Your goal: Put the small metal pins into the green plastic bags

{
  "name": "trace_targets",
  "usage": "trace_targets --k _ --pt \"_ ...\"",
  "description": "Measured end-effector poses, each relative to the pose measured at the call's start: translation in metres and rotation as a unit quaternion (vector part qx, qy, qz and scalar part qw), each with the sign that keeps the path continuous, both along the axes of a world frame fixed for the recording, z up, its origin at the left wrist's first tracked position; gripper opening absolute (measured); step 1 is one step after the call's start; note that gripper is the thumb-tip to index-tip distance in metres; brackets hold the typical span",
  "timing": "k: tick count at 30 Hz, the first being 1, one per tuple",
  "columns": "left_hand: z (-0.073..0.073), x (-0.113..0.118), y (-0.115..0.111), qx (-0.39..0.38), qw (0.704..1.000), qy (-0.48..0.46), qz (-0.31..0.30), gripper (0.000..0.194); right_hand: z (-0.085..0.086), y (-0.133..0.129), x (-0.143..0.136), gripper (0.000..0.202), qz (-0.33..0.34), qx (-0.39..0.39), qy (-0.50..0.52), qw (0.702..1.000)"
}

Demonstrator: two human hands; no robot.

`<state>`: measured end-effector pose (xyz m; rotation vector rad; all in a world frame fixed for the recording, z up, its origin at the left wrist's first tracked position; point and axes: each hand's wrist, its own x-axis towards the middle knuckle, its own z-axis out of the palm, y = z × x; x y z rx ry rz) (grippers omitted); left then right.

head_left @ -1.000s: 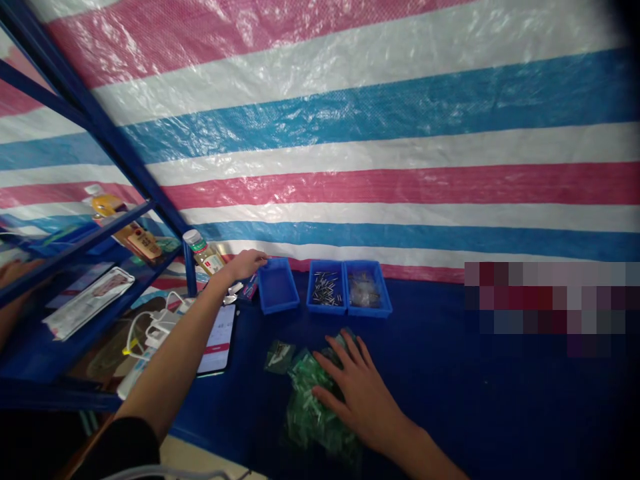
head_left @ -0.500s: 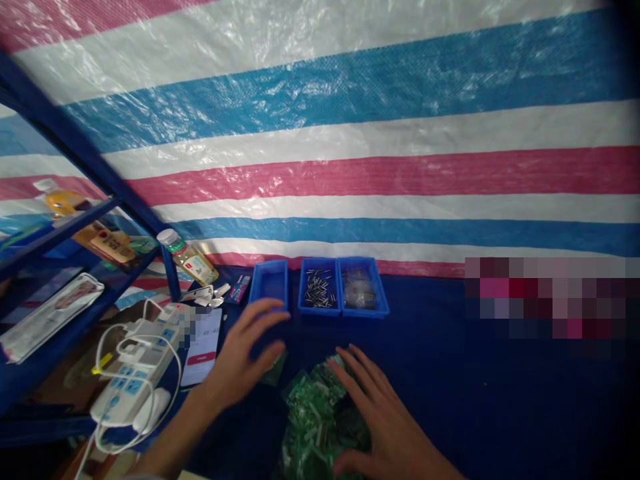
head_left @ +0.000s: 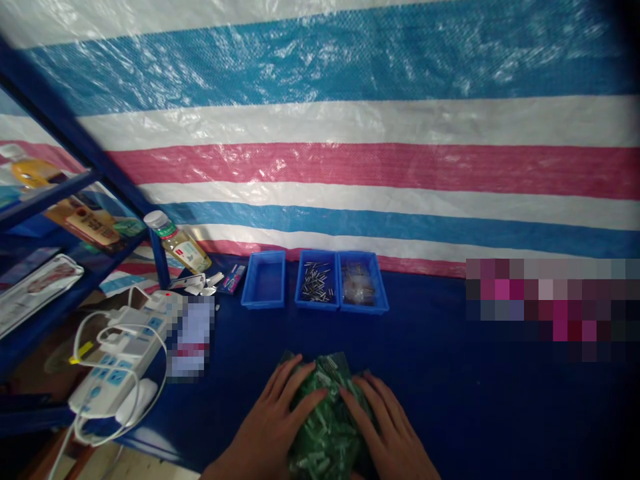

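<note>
At the near edge of the table lies a heap of crinkled green see-through plastic packets (head_left: 325,427); pale strip-like pieces show in it. My left hand (head_left: 280,417) cups its left side, with the fingers bent over the top. From the right, my right hand (head_left: 383,420) presses against the same heap, fingers curved onto the plastic. Beyond the hands stand a bare blue tray (head_left: 265,303), a blue tray holding short metal pins (head_left: 319,283), and a blue tray with clear plastic bags (head_left: 359,285) in it.
A white power strip (head_left: 125,363) with looped cables lies at the left. Behind it are a blurred-out phone (head_left: 193,340), torn wrappers (head_left: 203,283), a small box (head_left: 231,279) and a drink bottle (head_left: 180,247). A blue shelf frame (head_left: 115,180) borders the left; a striped sheet (head_left: 350,160) hangs behind.
My left hand has come down and right, from near the bare tray onto the packets. My right hand has settled on their right side. The view has shifted slightly.
</note>
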<state>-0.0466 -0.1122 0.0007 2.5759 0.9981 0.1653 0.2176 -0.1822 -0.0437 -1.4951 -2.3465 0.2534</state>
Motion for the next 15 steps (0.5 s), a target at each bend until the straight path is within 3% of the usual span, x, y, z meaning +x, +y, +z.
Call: trace_targets --k 4,8,15 --pt "0.004 0.013 0.009 -0.017 1.0 0.001 -0.004 0.102 0.007 0.003 0.0 0.089 0.037 0.016 -0.013 0.999" --pt "0.009 0.021 0.017 -0.043 0.998 0.008 -0.035 0.112 0.012 0.009 -0.007 0.089 0.028 0.024 -0.027 0.999" --pt "0.04 -0.001 0.021 -0.111 0.992 0.031 -0.041 0.128 0.009 0.006 -0.013 0.079 -0.009 0.04 -0.029 0.999"
